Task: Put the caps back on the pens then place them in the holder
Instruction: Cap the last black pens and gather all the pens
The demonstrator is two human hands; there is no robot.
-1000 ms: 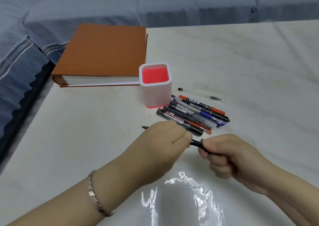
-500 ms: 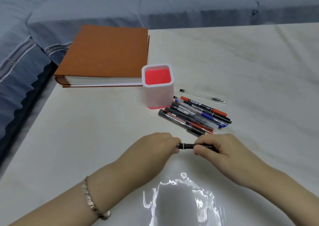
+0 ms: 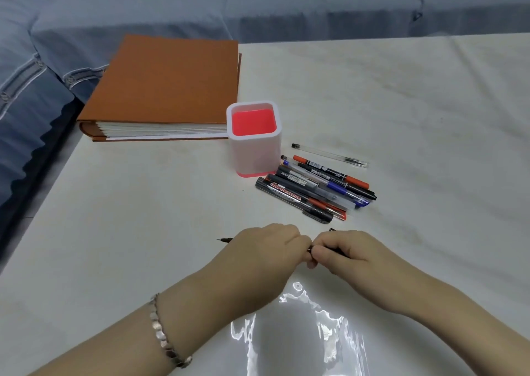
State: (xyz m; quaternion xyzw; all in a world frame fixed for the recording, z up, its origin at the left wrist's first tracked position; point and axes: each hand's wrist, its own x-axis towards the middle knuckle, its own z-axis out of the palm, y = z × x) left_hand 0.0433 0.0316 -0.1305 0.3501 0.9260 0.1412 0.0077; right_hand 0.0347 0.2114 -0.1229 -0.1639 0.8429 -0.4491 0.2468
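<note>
Pen (image 3: 226,240) mostly hidden by hands (image 3: 268,251)

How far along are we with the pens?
Nothing done: the holder looks empty. In hand: left hand and right hand meet over one black pen; whether its cap is on is hidden. Left: the pile of pens beside the holder.

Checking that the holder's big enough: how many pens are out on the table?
8 at least: a pen held in the left hand and right hand, a clear pen lying alone, and about six in the pile beside the holder. Overlaps may hide more.
</note>
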